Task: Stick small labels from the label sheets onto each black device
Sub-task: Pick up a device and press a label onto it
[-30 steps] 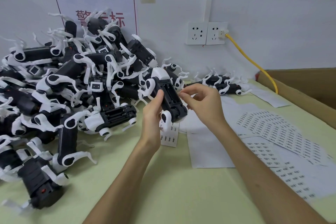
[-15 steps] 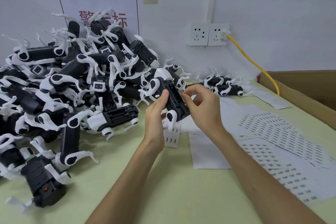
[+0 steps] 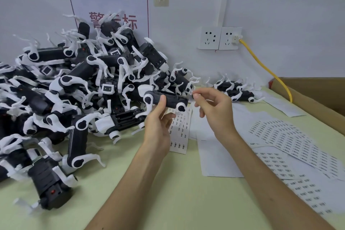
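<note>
Head view: the left grip (image 3: 158, 127) holds a black device (image 3: 172, 100) above the surface (image 3: 186, 201), beside the pile (image 3: 74, 89); the right grip (image 3: 214, 110) pinches a label (image 3: 190, 92) just off the device's end, sheets (image 3: 280, 136) lying further right.

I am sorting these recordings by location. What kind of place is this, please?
Probably a small assembly or packing workbench in a workshop: a big pile of black devices with white plastic legs lies on the pale green table, and white printed label sheets are spread beside it.
</note>
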Available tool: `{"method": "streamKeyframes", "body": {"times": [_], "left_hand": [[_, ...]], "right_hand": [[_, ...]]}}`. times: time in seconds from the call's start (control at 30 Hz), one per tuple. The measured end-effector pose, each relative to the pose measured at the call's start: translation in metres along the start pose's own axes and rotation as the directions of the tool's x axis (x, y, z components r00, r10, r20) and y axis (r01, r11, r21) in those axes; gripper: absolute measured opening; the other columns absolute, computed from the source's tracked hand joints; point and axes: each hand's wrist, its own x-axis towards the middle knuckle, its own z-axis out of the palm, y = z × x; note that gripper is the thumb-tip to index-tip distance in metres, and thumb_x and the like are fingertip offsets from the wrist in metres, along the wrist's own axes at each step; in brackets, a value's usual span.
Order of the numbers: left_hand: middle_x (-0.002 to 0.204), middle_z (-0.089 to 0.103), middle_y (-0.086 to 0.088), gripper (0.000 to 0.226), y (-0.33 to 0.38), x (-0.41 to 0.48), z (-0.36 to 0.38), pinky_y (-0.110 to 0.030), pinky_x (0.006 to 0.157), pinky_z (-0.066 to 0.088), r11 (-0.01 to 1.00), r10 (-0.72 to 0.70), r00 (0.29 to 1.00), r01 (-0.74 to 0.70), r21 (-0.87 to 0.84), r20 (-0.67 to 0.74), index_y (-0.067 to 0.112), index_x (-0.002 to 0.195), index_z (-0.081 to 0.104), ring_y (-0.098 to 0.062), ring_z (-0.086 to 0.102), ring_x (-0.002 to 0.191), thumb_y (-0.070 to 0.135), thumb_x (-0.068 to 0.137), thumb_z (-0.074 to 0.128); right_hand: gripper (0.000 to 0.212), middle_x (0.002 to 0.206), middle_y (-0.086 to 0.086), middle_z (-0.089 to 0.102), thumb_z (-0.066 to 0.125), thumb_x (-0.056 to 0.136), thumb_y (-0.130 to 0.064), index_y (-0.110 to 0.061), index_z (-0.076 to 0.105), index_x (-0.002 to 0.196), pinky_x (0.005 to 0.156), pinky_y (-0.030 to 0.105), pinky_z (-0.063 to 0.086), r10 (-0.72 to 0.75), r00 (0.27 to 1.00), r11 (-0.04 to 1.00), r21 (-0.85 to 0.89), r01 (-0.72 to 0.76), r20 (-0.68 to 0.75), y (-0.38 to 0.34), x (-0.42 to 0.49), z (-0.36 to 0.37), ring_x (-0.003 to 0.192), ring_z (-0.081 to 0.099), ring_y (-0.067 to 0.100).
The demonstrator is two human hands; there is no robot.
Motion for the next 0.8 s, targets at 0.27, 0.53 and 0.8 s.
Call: {"method": "streamKeyframes", "body": {"times": [0.27,0.53,0.8], "left_hand": [[0.11,0.077,0.003,0.016,0.002,-0.002,-0.001,-0.038,0.113,0.037,0.987,-0.045,0.994,0.06,-0.149,0.103,0.021,0.106,0.071,-0.017,0.071,0.115,0.03,0.096,0.063],[0.11,0.078,-0.007,0.028,0.007,-0.005,0.0,-0.034,0.072,0.062,0.962,-0.191,0.975,0.209,-0.174,0.118,0.025,0.115,0.062,-0.021,0.077,0.08,0.046,0.096,0.059],[0.111,0.078,-0.004,0.042,0.008,-0.004,-0.003,-0.031,0.069,0.057,0.97,-0.187,0.962,0.212,-0.116,0.198,0.015,0.101,0.066,-0.023,0.059,0.063,0.055,0.095,0.055]], "right_hand": [[0.028,0.05,0.0,0.047,0.056,0.09,-0.005,-0.018,0.08,0.098,0.039,0.02,0.026,0.326,0.902,0.738,0.519,-0.431,0.284,-0.012,-0.008,0.012,0.037,0.028,0.009],[0.044,0.043,-0.001,0.038,0.055,0.075,-0.01,-0.019,0.08,0.11,0.035,0.018,0.017,0.413,0.717,0.466,0.546,-0.696,0.561,-0.01,-0.042,0.047,0.031,0.021,0.007],[0.054,0.049,0.0,0.037,0.051,0.079,-0.007,-0.019,0.067,0.129,0.031,0.018,0.022,0.473,0.7,0.351,0.615,-0.707,0.535,-0.008,-0.043,0.047,0.033,0.022,0.007]]}}
